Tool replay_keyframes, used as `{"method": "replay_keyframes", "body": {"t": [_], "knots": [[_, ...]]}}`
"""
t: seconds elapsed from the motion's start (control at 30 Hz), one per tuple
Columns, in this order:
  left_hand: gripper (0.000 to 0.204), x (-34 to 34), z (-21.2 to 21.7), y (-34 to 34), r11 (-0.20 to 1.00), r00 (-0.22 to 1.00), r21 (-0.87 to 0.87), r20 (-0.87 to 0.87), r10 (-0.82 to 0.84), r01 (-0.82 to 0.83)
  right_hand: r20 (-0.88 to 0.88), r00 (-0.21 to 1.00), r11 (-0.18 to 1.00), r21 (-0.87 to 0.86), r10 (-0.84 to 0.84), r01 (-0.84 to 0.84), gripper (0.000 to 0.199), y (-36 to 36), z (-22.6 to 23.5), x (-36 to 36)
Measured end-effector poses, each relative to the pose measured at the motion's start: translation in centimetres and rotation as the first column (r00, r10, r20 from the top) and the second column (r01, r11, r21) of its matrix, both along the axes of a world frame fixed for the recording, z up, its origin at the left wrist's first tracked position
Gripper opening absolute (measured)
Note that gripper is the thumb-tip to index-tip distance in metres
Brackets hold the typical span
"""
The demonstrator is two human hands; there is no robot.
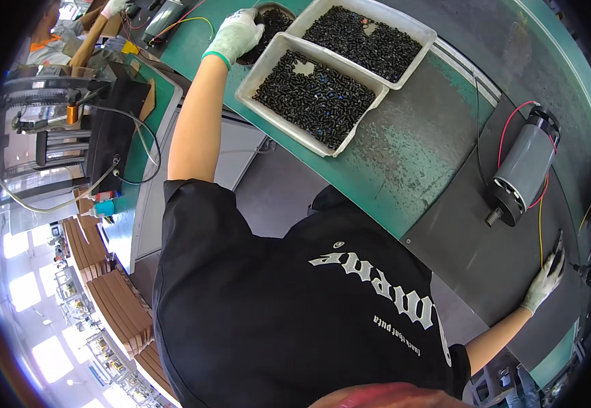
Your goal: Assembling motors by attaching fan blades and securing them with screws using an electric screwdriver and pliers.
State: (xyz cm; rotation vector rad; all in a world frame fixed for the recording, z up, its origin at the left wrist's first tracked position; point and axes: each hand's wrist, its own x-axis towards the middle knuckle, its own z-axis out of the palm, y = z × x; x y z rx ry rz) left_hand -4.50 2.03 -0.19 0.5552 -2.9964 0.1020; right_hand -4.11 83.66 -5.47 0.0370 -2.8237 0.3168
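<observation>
Two trays (pixel 282 122) of small black parts (pixel 314 102) sit edge to edge on the worktop (pixel 404 153), probably for easy reach; a grey motor (pixel 528 163) lies on a dark mat (pixel 452 224). Near it, the right hand (pixel 547 277) extends its fingers — grip unclear; the left hand (pixel 239 35) curls at a dish (pixel 276 6), its hold hidden.

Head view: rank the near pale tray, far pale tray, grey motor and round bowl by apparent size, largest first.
1. Near pale tray and far pale tray: too alike to rank
2. Grey motor
3. Round bowl, partly covered by the left hand
</observation>
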Motion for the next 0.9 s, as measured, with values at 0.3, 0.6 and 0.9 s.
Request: {"method": "replay_keyframes", "body": {"t": [0.3, 0.6, 0.9], "knots": [[0.020, 1.6, 2.4, 0.3, 0.864, 0.928, 0.472, -0.372, 0.016, 0.175, -0.016, 0.999, 0.992, 0.119, -0.039, 0.040, 0.054, -0.8, 0.6, 0.5], [0.027, 2.8, -1.6, -4.7, 0.584, 0.859, 0.809, -0.347, 0.378, 0.070, 0.055, 0.998, 0.999, 0.011, -0.039, 0.039, 0.057, 3.1, 1.9, 0.2], [0.027, 2.2, 1.6, -1.0, 0.927, 0.937, -0.263, -0.152, -0.313, 0.267, 0.095, 0.978, 0.670, -0.716, -0.187, 0.198, 0.055, -4.8, 5.0, 2.0]]}}
